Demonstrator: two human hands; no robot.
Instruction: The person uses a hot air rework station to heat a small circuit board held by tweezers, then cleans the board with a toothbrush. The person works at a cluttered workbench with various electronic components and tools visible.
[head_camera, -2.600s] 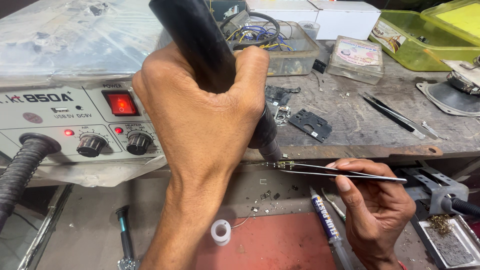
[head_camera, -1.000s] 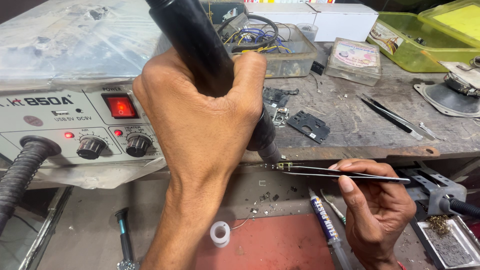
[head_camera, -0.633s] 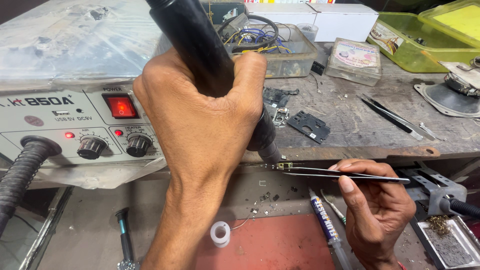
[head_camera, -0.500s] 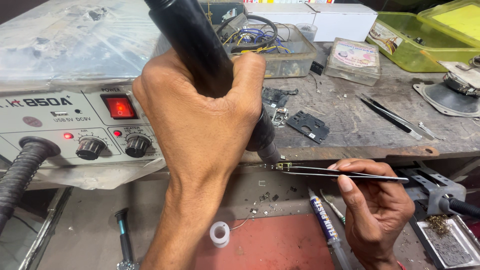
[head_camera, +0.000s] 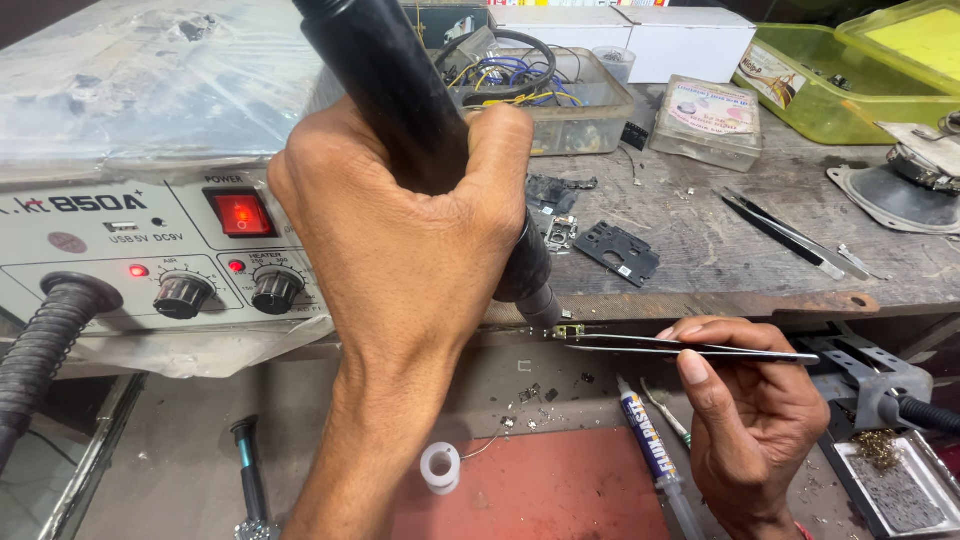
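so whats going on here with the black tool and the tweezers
A person holds a black hot-air handpiece in the left hand, nozzle pointed down at a tiny component. The right hand grips tweezers whose tips pinch that component at the workbench edge. The rework station beside them is switched on, its red power switch lit.

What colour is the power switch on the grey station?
Red and lit; the power switch shows best in the head view.
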